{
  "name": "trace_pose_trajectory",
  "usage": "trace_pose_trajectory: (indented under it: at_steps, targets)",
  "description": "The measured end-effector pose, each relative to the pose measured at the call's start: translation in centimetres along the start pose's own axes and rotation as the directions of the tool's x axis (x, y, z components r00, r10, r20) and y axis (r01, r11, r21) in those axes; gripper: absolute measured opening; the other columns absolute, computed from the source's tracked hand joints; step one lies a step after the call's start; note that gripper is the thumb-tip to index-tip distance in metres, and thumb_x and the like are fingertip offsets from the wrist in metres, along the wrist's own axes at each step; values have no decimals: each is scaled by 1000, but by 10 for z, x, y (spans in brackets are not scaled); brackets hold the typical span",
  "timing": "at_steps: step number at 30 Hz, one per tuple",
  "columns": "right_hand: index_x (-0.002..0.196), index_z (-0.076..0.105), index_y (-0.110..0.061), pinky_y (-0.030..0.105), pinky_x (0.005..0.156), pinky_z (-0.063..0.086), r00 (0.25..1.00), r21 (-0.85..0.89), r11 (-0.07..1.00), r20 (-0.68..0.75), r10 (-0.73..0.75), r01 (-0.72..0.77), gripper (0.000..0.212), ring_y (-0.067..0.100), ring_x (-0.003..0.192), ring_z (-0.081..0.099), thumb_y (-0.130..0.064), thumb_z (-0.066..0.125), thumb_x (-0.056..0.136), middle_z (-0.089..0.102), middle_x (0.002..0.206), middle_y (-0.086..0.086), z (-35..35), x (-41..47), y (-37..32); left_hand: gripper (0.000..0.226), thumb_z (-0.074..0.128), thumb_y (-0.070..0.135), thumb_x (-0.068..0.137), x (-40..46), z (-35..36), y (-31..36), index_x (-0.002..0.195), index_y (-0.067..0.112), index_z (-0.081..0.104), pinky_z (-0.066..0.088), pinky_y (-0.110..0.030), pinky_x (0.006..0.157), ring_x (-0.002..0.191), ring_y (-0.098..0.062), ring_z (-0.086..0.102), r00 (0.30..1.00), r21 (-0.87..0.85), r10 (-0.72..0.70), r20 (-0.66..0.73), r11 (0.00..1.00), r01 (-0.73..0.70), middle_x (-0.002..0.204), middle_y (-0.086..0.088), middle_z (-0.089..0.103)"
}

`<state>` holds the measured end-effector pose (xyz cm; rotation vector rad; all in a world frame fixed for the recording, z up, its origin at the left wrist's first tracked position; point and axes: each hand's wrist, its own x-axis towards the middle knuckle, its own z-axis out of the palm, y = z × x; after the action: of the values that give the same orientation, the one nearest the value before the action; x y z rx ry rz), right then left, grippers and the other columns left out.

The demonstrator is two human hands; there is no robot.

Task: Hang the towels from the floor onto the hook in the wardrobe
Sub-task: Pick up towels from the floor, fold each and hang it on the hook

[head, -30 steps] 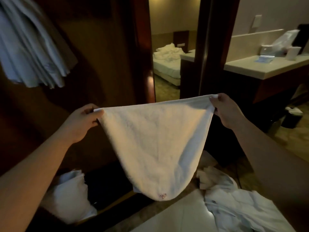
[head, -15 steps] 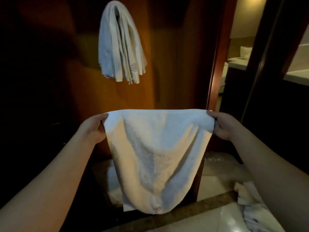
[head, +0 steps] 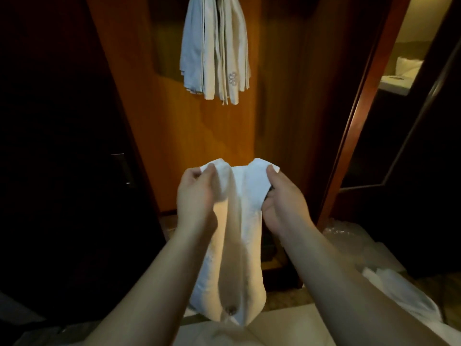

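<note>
A white towel (head: 237, 248) hangs folded between my hands in front of the open wardrobe. My left hand (head: 197, 196) grips its upper left corner. My right hand (head: 284, 198) grips its upper right corner, close beside the left. Several white towels (head: 215, 48) hang bunched high on the wardrobe's wooden back panel; the hook itself is hidden behind them. More white towels (head: 404, 295) lie on the floor at the lower right.
The wooden wardrobe interior (head: 174, 126) fills the middle. A dark door with a handle (head: 122, 168) stands at the left. A reddish door frame (head: 359, 116) rises at the right, with a lit room beyond it. Crumpled clear plastic (head: 349, 233) lies on the floor.
My hands have come together, folding the spread towel into a narrow hanging bundle. The view has turned further toward the wardrobe, with the hanging towels now centred above.
</note>
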<state>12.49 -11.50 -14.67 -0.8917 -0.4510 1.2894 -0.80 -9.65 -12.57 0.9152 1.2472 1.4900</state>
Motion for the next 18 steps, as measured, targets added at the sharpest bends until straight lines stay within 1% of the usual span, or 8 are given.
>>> trace_pose_trajectory:
  at_steps: [2,3,5,7,9,13,15,18]
  targets:
    - [137,59,-18,52,107,48,996,-123,988,22,-90,92,40,27,122,64,-34,59,101,69,129,7,10,-11,4,9,62,34,98,-16,6,3,92,27,62,55,-43,86,97,-25,65,996,48,89,26,995,-90,96,1,66]
    - [135,61,-20,54,108,47,989,-206,967,43,-143,148,37,26,122,63,-35,57,102,69,128,5,14,-16,5,11,62,33,98,-22,8,4,91,25,62,54,-43,83,94,-24,66,991,41,122,50,991,-124,93,1,66]
    - [119,70,-30,51,96,56,961,-355,893,101,-256,275,24,22,108,70,-38,52,104,75,111,-1,21,-26,6,11,63,30,99,-30,10,6,90,23,63,55,-37,75,85,-19,68,980,21,180,85,983,-183,86,2,69]
    - [106,69,-42,26,75,60,918,-448,803,154,-365,394,20,4,97,70,-39,49,105,75,100,-17,22,-32,6,11,62,28,99,-37,9,7,91,21,64,56,-27,68,79,-14,70,961,19,241,134,969,-245,89,6,72]
    - [106,63,-51,8,70,52,880,-519,715,207,-427,469,19,-9,96,66,-41,48,105,71,101,-28,21,-36,5,11,61,27,100,-42,9,7,93,20,66,56,-25,69,82,-16,70,939,21,283,197,956,-293,95,7,73]
    - [121,66,-43,2,72,47,837,-547,637,293,-462,543,25,-12,100,64,-37,47,106,70,105,-31,14,-39,2,15,57,26,101,-47,8,4,100,21,71,53,-12,69,89,-3,70,904,-17,293,312,953,-303,92,10,74]
    - [131,65,-35,0,75,45,816,-539,615,333,-472,575,33,-13,103,62,-40,46,104,69,108,-33,9,-39,-1,32,50,45,101,-46,8,2,109,25,73,55,-18,78,99,-2,70,893,-17,236,384,968,-249,102,10,75]
    - [138,49,-44,-4,76,40,791,-562,559,385,-475,609,41,-25,107,54,-50,46,97,58,105,-52,3,-38,-8,65,35,72,91,-44,7,-3,116,28,74,45,-34,102,120,-10,64,863,-106,178,473,984,-145,121,4,73]
